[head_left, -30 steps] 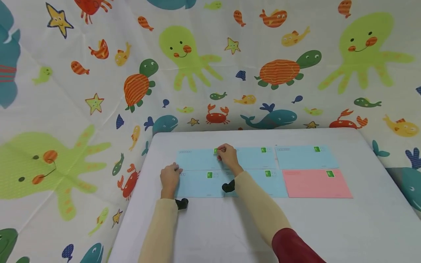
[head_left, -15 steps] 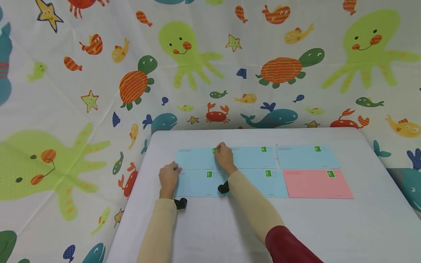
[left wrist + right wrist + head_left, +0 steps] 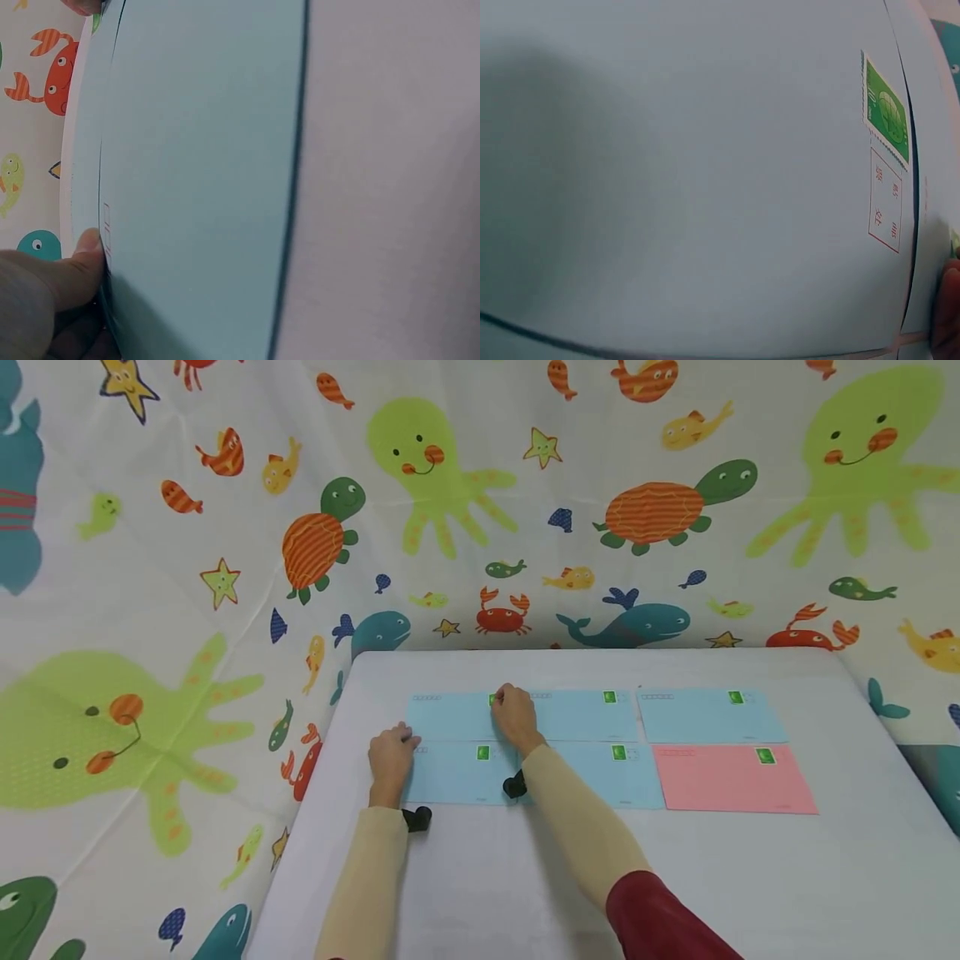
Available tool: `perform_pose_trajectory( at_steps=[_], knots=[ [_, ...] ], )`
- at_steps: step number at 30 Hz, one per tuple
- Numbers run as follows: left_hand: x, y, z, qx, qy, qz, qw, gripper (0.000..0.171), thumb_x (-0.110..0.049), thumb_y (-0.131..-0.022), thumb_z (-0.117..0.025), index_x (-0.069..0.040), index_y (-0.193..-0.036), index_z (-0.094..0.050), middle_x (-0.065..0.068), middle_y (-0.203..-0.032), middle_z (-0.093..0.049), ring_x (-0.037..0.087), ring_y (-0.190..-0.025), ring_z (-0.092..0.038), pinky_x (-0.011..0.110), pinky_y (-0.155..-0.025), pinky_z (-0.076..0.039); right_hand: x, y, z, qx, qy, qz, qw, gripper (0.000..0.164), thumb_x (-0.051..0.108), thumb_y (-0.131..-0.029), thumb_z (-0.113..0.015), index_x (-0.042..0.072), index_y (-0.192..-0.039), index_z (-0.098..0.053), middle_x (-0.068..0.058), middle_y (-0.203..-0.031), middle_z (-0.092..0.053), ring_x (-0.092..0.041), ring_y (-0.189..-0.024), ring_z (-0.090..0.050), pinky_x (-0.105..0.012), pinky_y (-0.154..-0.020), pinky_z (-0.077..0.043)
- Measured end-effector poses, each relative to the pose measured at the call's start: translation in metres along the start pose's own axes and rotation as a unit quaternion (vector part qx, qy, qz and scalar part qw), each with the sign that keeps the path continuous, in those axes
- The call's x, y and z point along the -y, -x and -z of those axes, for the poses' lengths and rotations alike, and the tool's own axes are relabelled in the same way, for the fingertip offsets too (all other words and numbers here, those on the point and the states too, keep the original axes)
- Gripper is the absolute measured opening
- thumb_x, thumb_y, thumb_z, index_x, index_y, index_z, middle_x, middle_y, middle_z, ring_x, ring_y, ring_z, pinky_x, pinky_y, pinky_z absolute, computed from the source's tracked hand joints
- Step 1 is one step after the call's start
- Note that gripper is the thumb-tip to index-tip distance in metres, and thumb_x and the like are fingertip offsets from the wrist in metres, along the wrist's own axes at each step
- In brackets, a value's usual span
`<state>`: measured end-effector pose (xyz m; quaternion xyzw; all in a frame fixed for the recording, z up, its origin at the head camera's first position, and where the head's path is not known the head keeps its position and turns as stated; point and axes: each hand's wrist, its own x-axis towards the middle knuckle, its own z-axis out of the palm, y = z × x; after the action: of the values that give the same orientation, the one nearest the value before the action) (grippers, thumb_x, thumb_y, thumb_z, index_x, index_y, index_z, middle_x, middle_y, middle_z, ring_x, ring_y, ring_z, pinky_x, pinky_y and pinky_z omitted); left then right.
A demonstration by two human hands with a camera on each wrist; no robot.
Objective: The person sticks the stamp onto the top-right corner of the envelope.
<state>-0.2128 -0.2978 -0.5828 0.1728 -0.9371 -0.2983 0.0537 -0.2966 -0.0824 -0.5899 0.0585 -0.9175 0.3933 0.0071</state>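
My left hand [image 3: 391, 764] rests at the left ends of two blue envelopes, the upper [image 3: 446, 722] and the lower [image 3: 450, 781]. In the left wrist view its thumb [image 3: 86, 255] lies by the seam between them; its other fingers are mostly in shadow. My right hand [image 3: 515, 717] is over the upper envelope's right end, its bent fingertips pinching a green postage stamp [image 3: 492, 699] against the paper. Part of that stamp is covered by the fingers. The lower envelope bears a green stamp [image 3: 887, 112] above a printed box, clear in the right wrist view.
More blue envelopes [image 3: 577, 722] lie in the rows to the right, each with a green stamp at its upper right. A pink envelope [image 3: 727, 785] with a stamp lies at the lower right. The white table [image 3: 750, 893] ends at a sea-animal cloth [image 3: 450, 585].
The right hand's fingers have shifted slightly over the stamp at the upper left envelope. The left hand stays in place. The head view has tilted a little.
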Motion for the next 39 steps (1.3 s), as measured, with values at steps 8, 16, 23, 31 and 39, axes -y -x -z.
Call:
perform_pose_trajectory(
  at_steps=[8,16,23,31,39],
  knots=[
    [-0.004,-0.001,0.003,-0.003,-0.006,0.001,1.0000,0.034,-0.014,-0.095,-0.069,0.004,-0.123,-0.067,0.020,-0.135,-0.062,0.038,-0.131,-0.057,0.049,-0.110,-0.046,0.005,-0.002,0.003,-0.005,0.050,0.021,0.999,0.019,0.009,-0.100,-0.057,-0.004,-0.104,-0.069,-0.020,-0.098,-0.072,-0.028,-0.083,-0.067,-0.039,-0.076,-0.057],
    [-0.006,0.002,0.004,-0.009,-0.004,-0.008,0.9999,0.033,-0.013,-0.095,-0.068,0.005,-0.122,-0.068,0.021,-0.133,-0.063,0.038,-0.130,-0.057,0.049,-0.109,-0.047,0.009,-0.001,0.005,0.002,0.074,0.025,0.997,0.020,0.010,-0.102,-0.053,-0.004,-0.094,-0.066,-0.018,-0.088,-0.066,-0.020,-0.072,-0.053,-0.035,-0.068,-0.051],
    [-0.008,0.004,0.003,-0.010,-0.003,-0.009,0.9999,0.032,-0.014,-0.094,-0.069,0.003,-0.122,-0.069,0.020,-0.134,-0.062,0.038,-0.131,-0.057,0.049,-0.110,-0.046,0.010,0.002,0.008,0.011,0.066,0.018,0.998,0.020,0.012,-0.103,-0.052,-0.004,-0.096,-0.063,-0.018,-0.092,-0.062,-0.023,-0.077,-0.054,-0.038,-0.069,-0.051],
    [-0.005,0.002,0.001,-0.011,-0.006,-0.016,0.9998,0.033,-0.014,-0.093,-0.070,0.003,-0.122,-0.069,0.020,-0.135,-0.062,0.038,-0.130,-0.057,0.048,-0.109,-0.046,0.006,0.003,0.016,0.013,0.011,0.016,1.000,0.025,0.012,-0.101,-0.054,-0.003,-0.119,-0.062,-0.020,-0.117,-0.061,-0.030,-0.101,-0.061,-0.042,-0.087,-0.055],
    [0.001,0.004,0.002,-0.012,-0.018,-0.025,0.9995,0.032,-0.013,-0.092,-0.071,0.004,-0.120,-0.070,0.021,-0.131,-0.064,0.039,-0.127,-0.060,0.050,-0.106,-0.049,0.004,0.006,0.039,-0.010,-0.004,0.009,1.000,0.021,0.013,-0.102,-0.053,-0.003,-0.110,-0.065,-0.017,-0.104,-0.067,-0.027,-0.092,-0.063,-0.041,-0.085,-0.057]
  ],
)
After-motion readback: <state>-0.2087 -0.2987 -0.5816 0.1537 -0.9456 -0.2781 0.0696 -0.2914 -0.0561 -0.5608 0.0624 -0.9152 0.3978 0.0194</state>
